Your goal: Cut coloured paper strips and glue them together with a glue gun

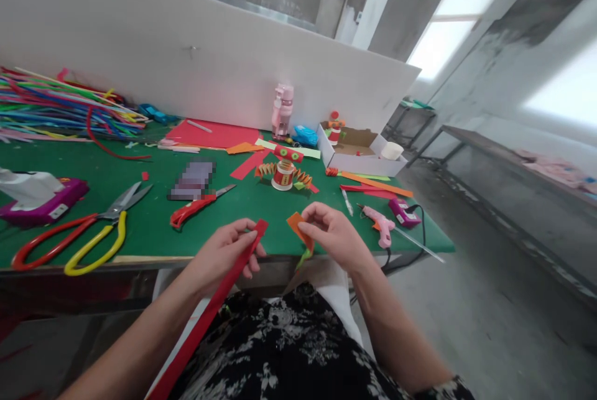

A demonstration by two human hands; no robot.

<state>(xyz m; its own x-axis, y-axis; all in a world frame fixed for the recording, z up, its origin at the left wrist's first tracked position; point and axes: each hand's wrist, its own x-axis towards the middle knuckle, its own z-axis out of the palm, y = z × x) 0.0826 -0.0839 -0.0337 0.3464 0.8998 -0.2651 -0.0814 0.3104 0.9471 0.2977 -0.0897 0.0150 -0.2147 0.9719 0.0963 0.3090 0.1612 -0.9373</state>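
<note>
Between thumb and fingers, my left hand (236,246) grips one end of a long red paper strip (219,297), which trails down over my lap. My right hand (332,232) pinches an orange paper strip (298,224) with a bit of green at its lower end. The two hands are apart, just in front of the table edge. Beyond them stands a paper cup figure (283,175) with folded accordion arms and a red roll with green eyes on top. Left of it lies a red-handled utility knife (198,207).
Scissors (107,219) with red and yellow handles lie left. A pink glue gun (381,226) with its cord is at the right edge. Further back are a pink bottle (282,111), a white box (364,160), red paper (212,134) and a heap of pipe cleaners (60,104).
</note>
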